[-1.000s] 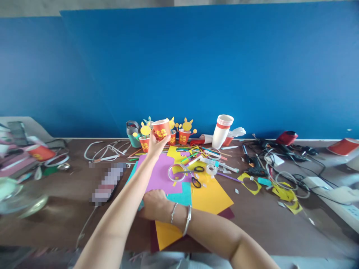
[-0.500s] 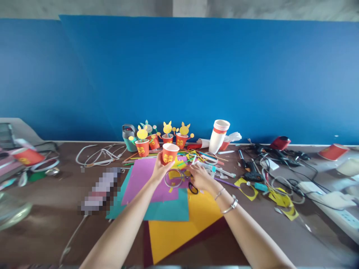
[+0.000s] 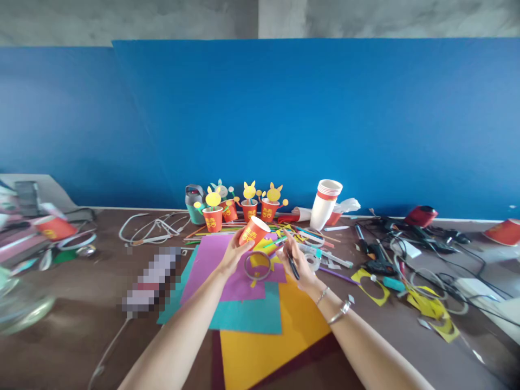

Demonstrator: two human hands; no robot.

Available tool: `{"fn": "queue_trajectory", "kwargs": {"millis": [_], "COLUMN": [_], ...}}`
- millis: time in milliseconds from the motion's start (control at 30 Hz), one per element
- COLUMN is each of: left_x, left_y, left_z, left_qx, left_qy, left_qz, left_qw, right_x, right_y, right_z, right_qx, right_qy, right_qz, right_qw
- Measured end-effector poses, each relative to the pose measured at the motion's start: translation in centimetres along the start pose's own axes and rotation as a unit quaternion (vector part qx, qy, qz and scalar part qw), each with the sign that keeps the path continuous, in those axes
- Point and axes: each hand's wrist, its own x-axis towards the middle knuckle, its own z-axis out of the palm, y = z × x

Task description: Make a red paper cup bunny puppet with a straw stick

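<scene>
My left hand is wrapped round a red paper cup with yellow characters, its mouth tilted to the right. A pair of scissors with black handles is gripped in my right hand; the blades are hard to make out. Below the cup, a roll of tape lies on purple paper. Yellow paper scraps and a green strip lie between my hands. Beneath the purple sheet are teal paper and orange-yellow paper.
Several red cups with yellow paper animal figures stand at the back beside a grey-green bottle. A stack of white cups leans nearby. Glue gun, cables and cut yellow paper lie right. A blurred pixelated object lies left.
My right hand has lifted the scissors off the papers. My left hand has tipped the cup from upright to tilted rightward. The whole view has shifted slightly.
</scene>
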Motion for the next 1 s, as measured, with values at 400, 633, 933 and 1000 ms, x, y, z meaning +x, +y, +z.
{"fn": "queue_trajectory", "kwargs": {"millis": [400, 633, 933, 1000], "left_x": [-0.8, -1.2, -0.5, -0.5], "left_y": [-0.4, -0.5, -1.7, -1.7], "left_z": [0.4, 1.1, 0.6, 0.7], "left_qx": [0.503, 0.587, 0.447, 0.443], "left_qy": [-0.083, 0.025, 0.083, 0.08], "left_qz": [0.208, 0.288, 0.228, 0.236], "left_qw": [0.835, 0.756, 0.861, 0.861], "right_x": [0.4, 0.2, -0.1, -0.1], "right_y": [-0.1, -1.3, -1.5, -1.7], "right_z": [0.2, 0.2, 0.2, 0.3], "right_qx": [-0.072, -0.089, -0.132, -0.139], "right_qy": [0.009, -0.019, -0.035, -0.035], "right_qz": [-0.089, -0.119, -0.033, -0.021], "right_qw": [0.993, 0.989, 0.99, 0.989]}}
